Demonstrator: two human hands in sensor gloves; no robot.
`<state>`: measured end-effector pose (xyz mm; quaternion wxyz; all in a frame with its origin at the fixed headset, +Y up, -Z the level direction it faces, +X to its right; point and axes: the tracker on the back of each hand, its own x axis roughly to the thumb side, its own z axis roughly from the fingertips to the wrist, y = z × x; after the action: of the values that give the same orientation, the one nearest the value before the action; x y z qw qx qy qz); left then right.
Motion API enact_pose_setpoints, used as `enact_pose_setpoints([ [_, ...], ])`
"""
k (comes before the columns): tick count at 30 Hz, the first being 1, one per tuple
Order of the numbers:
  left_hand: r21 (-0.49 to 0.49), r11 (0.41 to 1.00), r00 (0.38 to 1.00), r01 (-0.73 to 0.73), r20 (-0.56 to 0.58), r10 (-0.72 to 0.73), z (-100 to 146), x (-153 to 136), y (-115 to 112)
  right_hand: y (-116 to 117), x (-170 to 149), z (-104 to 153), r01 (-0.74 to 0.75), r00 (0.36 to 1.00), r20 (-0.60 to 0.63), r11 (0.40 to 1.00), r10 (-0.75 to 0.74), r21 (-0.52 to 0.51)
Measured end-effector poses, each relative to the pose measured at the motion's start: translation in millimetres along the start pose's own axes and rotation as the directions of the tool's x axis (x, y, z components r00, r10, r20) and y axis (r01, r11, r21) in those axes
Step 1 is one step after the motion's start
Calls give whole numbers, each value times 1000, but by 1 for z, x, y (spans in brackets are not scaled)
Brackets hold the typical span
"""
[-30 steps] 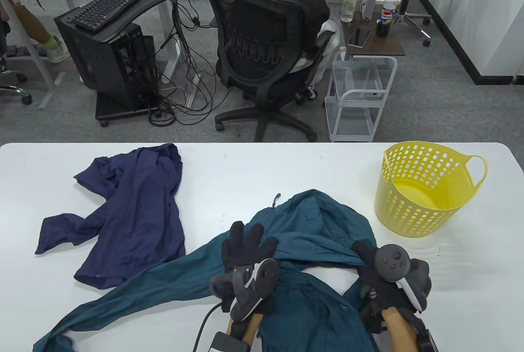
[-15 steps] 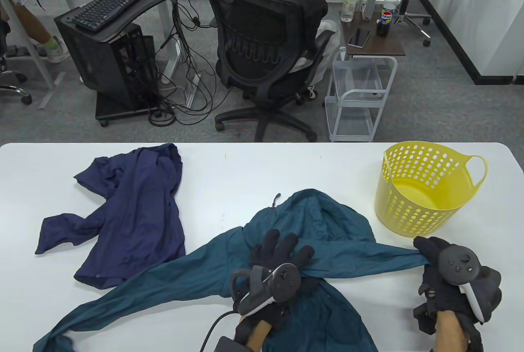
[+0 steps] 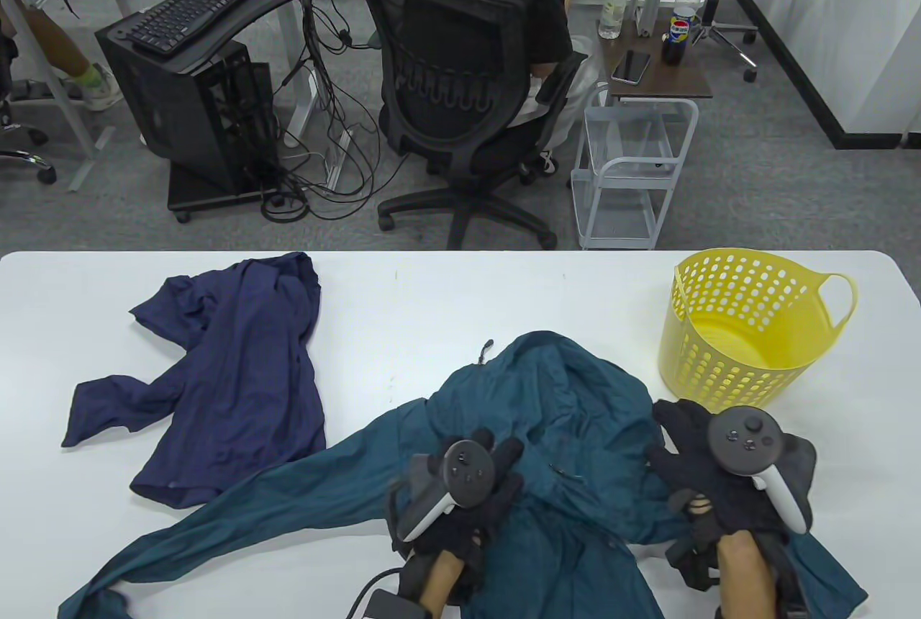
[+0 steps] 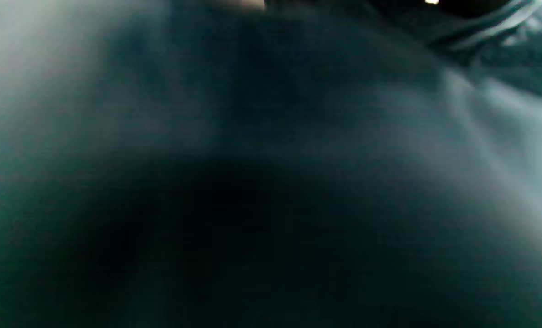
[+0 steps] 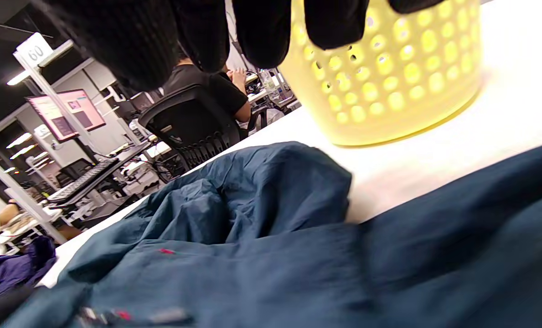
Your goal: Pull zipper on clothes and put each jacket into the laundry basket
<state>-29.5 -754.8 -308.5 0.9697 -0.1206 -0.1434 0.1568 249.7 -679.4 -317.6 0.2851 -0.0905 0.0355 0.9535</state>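
While both jackets, teal (image 3: 575,403) & navy (image 3: 237,360), lie on worktop (image 3: 432,295), basket (image 3: 748,331) empty; we can't tell either grip.

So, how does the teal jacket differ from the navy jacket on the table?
The teal jacket lies near the table's front edge, close to the yellow perforated laundry basket; the dark navy jacket lies on the far left. Both gloved hands, the left hand and the right hand, rest on the teal jacket; nothing touches the navy one. Both are crumpled on the white table, outside the basket.
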Motion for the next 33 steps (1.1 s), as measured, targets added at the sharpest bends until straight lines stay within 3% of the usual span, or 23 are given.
enact_pose_setpoints([
  [4, -163, 979, 990, 119, 95, -104, 2, 26, -12, 29, 12, -31, -17, 998, -60, 997, 21, 71],
  [8, -287, 946, 982, 148, 153, -108, 8, 39, -19, 44, 14, -62, -69, 980, -184, 998, 70, 15],
  [11, -316, 933, 977, 174, 171, -124, 10, 44, -19, 50, 10, -85, -177, 939, -299, 984, 167, -7],
  [15, -383, 905, 976, 186, 179, -125, 12, 46, -20, 69, 4, -118, -174, 927, -299, 967, 225, 188],
  [17, -416, 890, 976, 189, 181, -123, 13, 46, -21, 79, 6, -127, -228, 919, -258, 937, 297, 266],
  [21, -431, 878, 973, 210, 184, -142, 15, 49, -21, 93, 27, -132, -326, 915, -165, 916, 368, 232],
  [23, -421, 883, 973, 208, 184, -141, 16, 49, -19, 87, 44, -131, -339, 927, -93, 918, 364, 206],
  [24, -400, 895, 975, 198, 177, -137, 16, 48, -17, 77, 57, -127, -322, 942, -55, 937, 332, 134],
  [26, -289, 944, 981, 158, 158, -116, 17, 47, -11, 48, 87, -113, -198, 974, 96, 978, 204, -72],
  [27, -248, 959, 984, 136, 145, -102, 17, 45, -8, 42, 92, -109, -163, 976, 130, 981, 176, -102],
  [28, -184, 978, 989, 96, 124, -74, 17, 43, -3, 23, 105, -96, -30, 963, 257, 983, 77, -181],
  [30, -50, 998, 994, 37, 101, -32, 20, 38, 7, -5, 116, -68, 269, 846, 526, 923, -90, -275],
  [31, -21, 999, 995, 27, 95, -25, 21, 37, 10, -10, 116, -62, 333, 792, 600, 902, -109, -277],
  [33, 13, 1000, 996, 23, 84, -24, 23, 34, 15, -12, 109, -53, 361, 772, 625, 887, -111, -289],
])
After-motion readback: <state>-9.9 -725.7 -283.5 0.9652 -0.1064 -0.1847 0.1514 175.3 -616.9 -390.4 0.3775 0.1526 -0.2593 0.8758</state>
